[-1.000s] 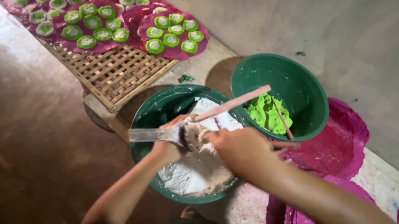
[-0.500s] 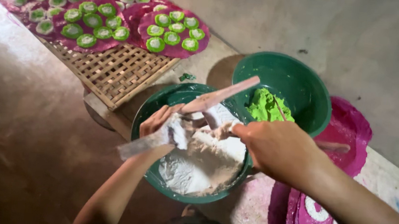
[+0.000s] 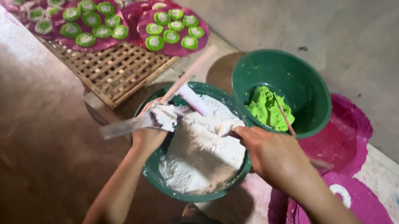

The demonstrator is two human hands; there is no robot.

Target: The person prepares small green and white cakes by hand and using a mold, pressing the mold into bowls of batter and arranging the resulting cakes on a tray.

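The left hand (image 3: pixel 150 134) was closed around a flat wooden spatula (image 3: pixel 127 126) smeared with white paste, held over the near-left rim of a green basin (image 3: pixel 149 172). The right hand (image 3: pixel 272 155) was closed on a lump of the white dough (image 3: pixel 201 150) at the basin's right side, its fingers pinched into the paste. A long pale stick (image 3: pixel 188 75) leaned across the basin's far rim, its lower end buried in the dough.

Just beyond the right hand stood a second green bowl (image 3: pixel 306 78), touching or nearly touching the basin, with a mound of bright green paste (image 3: pixel 266 108) and a thin stick (image 3: pixel 284 116) resting in it. Under and beside that bowl lay round magenta sheets (image 3: pixel 344 137), some near the right edge of the floor bearing white rings.

Toward the far-left corner sat a woven bamboo tray (image 3: pixel 112 69), its far part covered by more magenta sheets topped with rows of small green-and-white discs (image 3: pixel 170 34). The floor (image 3: pixel 26 136) on the left looked brown and dim; farther right it was grey concrete.
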